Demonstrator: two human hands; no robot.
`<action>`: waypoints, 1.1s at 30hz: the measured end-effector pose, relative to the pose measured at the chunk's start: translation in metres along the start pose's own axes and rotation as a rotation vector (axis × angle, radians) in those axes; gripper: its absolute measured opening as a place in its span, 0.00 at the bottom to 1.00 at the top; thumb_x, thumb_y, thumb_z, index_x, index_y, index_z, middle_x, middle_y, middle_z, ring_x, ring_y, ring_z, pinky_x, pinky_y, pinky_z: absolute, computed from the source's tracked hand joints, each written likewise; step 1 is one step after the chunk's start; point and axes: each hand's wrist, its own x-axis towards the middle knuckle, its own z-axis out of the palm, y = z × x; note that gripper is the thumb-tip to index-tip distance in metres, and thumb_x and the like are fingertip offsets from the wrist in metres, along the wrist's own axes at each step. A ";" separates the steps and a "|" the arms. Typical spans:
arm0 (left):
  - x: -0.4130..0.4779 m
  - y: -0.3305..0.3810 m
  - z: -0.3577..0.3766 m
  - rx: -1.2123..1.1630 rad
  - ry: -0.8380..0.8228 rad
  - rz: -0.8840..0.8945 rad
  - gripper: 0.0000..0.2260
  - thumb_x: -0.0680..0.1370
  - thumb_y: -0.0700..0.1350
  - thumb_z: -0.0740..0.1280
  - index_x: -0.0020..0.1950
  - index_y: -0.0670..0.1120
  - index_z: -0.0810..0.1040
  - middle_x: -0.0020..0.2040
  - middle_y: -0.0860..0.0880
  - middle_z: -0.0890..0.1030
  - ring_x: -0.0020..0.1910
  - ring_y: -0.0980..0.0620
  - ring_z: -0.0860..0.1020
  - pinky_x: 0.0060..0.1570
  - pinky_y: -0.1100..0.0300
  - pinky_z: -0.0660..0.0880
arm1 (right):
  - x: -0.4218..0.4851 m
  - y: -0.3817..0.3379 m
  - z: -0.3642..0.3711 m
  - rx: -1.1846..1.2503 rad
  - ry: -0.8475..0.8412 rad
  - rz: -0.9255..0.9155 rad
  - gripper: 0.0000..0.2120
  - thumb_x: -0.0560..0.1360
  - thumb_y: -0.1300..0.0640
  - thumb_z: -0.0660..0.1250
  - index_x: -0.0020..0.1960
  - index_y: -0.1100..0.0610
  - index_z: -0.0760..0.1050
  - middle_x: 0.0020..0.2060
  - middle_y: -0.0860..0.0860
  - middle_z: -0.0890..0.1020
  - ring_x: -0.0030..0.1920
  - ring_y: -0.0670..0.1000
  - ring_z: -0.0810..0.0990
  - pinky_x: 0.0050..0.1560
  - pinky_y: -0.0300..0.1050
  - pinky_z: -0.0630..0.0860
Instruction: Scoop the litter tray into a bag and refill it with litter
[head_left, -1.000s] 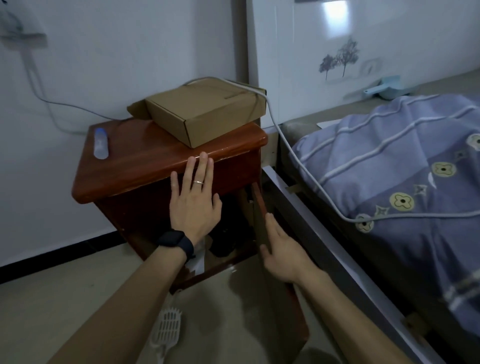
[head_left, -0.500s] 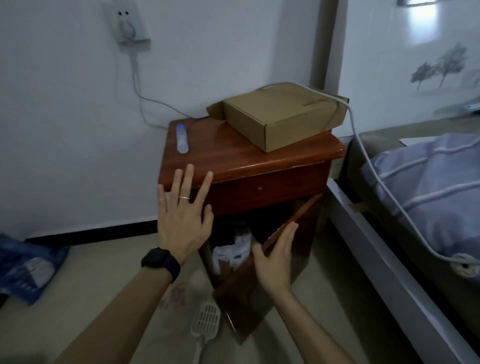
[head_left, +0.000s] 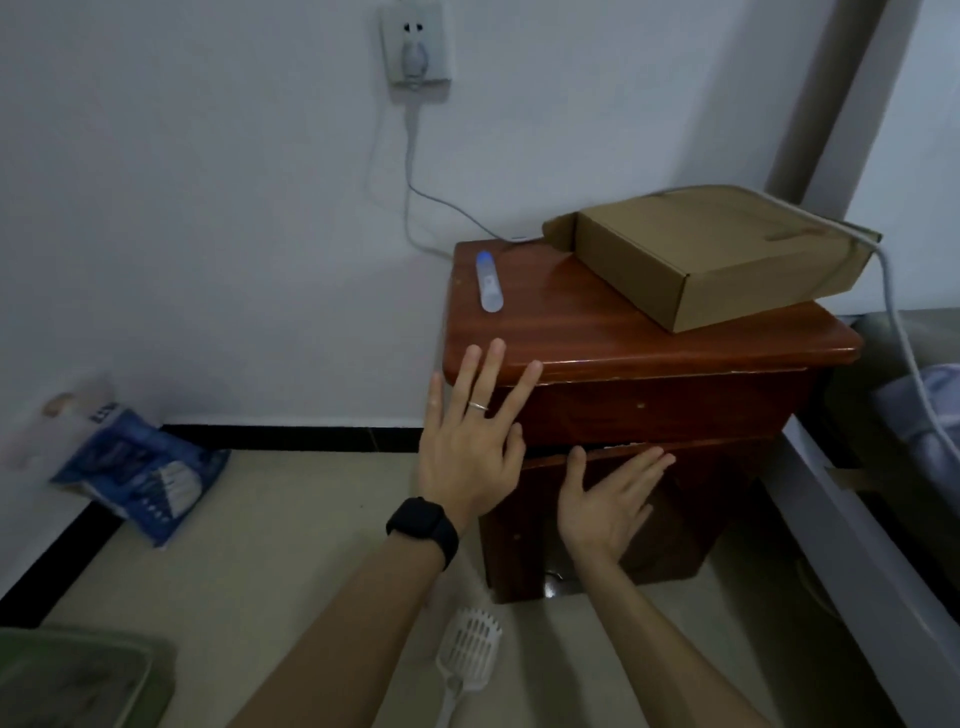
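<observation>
Glossy red-brown wooden nightstand (head_left: 623, 332), matt cardboard box (head_left: 717, 254), white plastic scoop (head_left: 470, 649)

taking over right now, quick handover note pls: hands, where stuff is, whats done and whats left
Left hand: open, fingers spread in front of the nightstand, holding nothing.
Right hand: open, flat on the cabinet door, which is almost closed.
Scoop lies on the floor below the hands. Green litter tray at lower left, contents blurred. Blue bag, probably the litter, by the wall.
Done: nothing evident.
Left: scoop the tray into a bag, then refill.
</observation>
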 end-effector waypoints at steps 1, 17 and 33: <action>-0.001 -0.002 0.001 -0.012 0.014 0.007 0.33 0.78 0.49 0.63 0.80 0.56 0.54 0.81 0.48 0.49 0.80 0.47 0.46 0.76 0.39 0.47 | -0.001 0.005 0.001 -0.047 -0.024 -0.031 0.45 0.78 0.32 0.51 0.76 0.54 0.27 0.77 0.52 0.33 0.78 0.52 0.38 0.76 0.61 0.45; -0.237 -0.099 0.142 -0.069 -0.966 -0.622 0.38 0.80 0.61 0.60 0.81 0.53 0.40 0.80 0.44 0.36 0.79 0.40 0.39 0.76 0.41 0.44 | -0.110 0.121 0.113 -0.475 -1.041 0.111 0.29 0.75 0.37 0.64 0.69 0.53 0.68 0.66 0.52 0.76 0.65 0.55 0.75 0.59 0.42 0.71; -0.313 -0.126 0.229 0.027 -0.938 -0.573 0.21 0.81 0.44 0.60 0.74 0.53 0.62 0.60 0.48 0.79 0.56 0.45 0.77 0.57 0.51 0.68 | -0.166 0.194 0.224 -0.781 -0.923 0.243 0.19 0.73 0.46 0.66 0.60 0.54 0.74 0.59 0.54 0.79 0.59 0.56 0.79 0.52 0.45 0.74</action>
